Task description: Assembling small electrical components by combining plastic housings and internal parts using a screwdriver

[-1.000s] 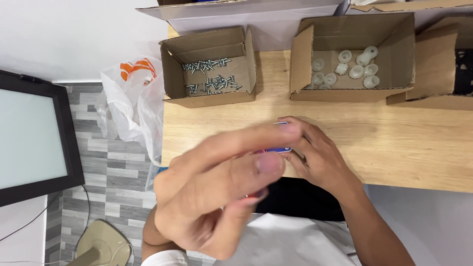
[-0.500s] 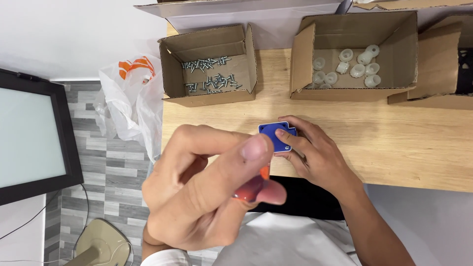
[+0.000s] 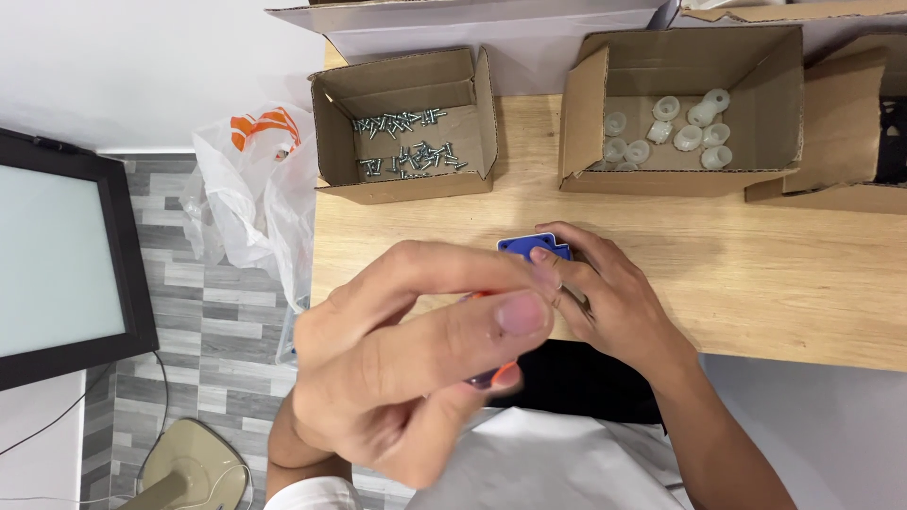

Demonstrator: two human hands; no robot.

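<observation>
The left hand (image 3: 416, 354) is raised close to the camera, large and blurred, its fingers curled round a slim tool of which only an orange sliver (image 3: 503, 373) shows under the thumb; it looks like a screwdriver handle, though the hand hides too much to be sure. Just behind it the right hand (image 3: 605, 302) rests on the wooden tabletop (image 3: 775, 274), fingers closed on a small blue plastic part (image 3: 534, 246) that it pins near the table's front edge. The left hand's fingertips overlap the near side of that blue part and cover most of it.

The tabletop is pale wood grain. Along its far side stand open cardboard boxes: one to the left holds a scatter of small metal screws (image 3: 406, 146), one to the right holds white plastic caps (image 3: 685, 127), and a third box (image 3: 850, 142) at the right edge shows something dark inside. A larger closed carton (image 3: 472, 19) sits behind them against a white wall.

Off the table's left end hangs a white plastic bag (image 3: 255, 198) with orange print. Below lies a grey plank-patterned floor (image 3: 189, 312), with a dark-framed screen (image 3: 66, 255) at far left and a beige object (image 3: 189, 467) with a cable near the bottom edge. The person's white sleeve and dark lap fill the foreground.
</observation>
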